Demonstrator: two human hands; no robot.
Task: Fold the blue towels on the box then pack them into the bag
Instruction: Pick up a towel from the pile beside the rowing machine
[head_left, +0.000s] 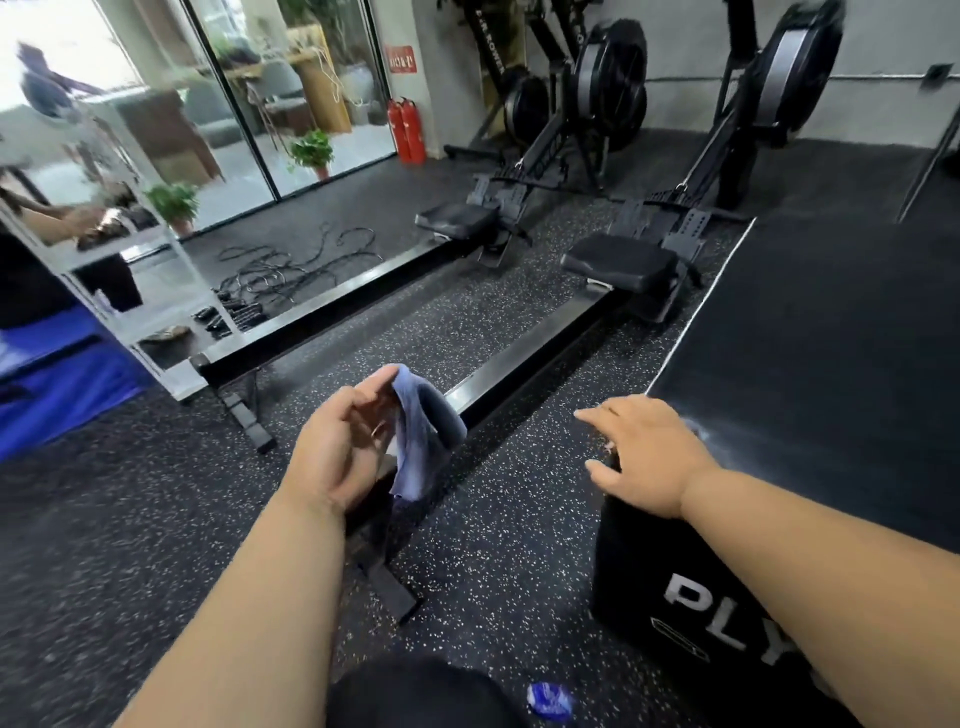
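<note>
A small blue-grey towel (423, 431) hangs crumpled from my left hand (340, 449), pinched at its top edge and held above the speckled floor, left of the box. The black box (810, 364), marked with white letters on its side, fills the right of the view. My right hand (644, 454) lies flat with fingers spread on the box's near left corner and holds nothing. No other towel lies on the visible box top. No bag is in view.
Two black rowing machines (613, 270) stretch across the floor ahead, one rail running just beyond my left hand. A blue and white wrapper (550, 701) lies near my knee. A white rack (156, 291), loose cables and a glass wall stand at left.
</note>
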